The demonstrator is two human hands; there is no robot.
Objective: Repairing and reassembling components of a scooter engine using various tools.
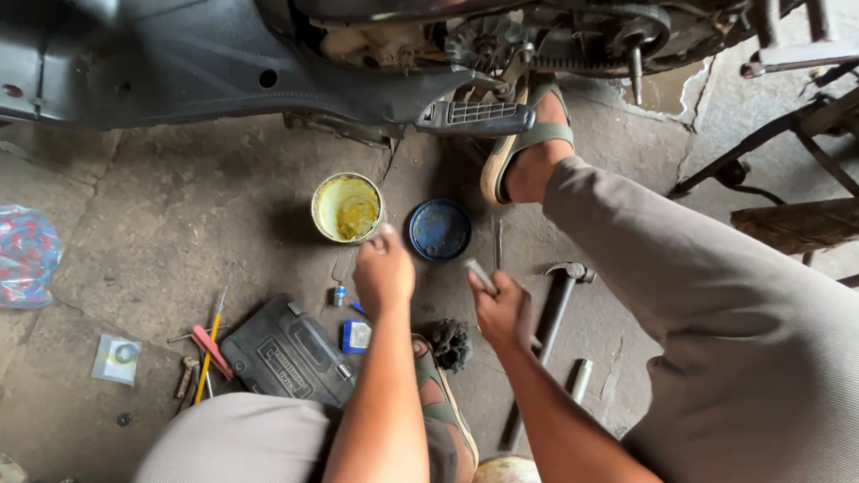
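My left hand (384, 270) hovers over the concrete floor beside an open tin of yellow grease (347, 208), fingers curled; whether anything is pinched in them is hidden. My right hand (502, 309) is closed around a small grey metal rod whose tip (477, 270) sticks out toward the left. A blue round lid (440, 229) lies just past both hands. Below my hands sits a dark greasy toothed part (451, 343) on the floor.
A scooter's underside and engine (479, 38) fill the top. A hammer (556, 297), a black tool case (286, 354), a blue box (355, 336), screwdrivers (208, 352) and a patterned bag (3, 249) lie around. My sandalled feet (528, 144) and knees frame the spot.
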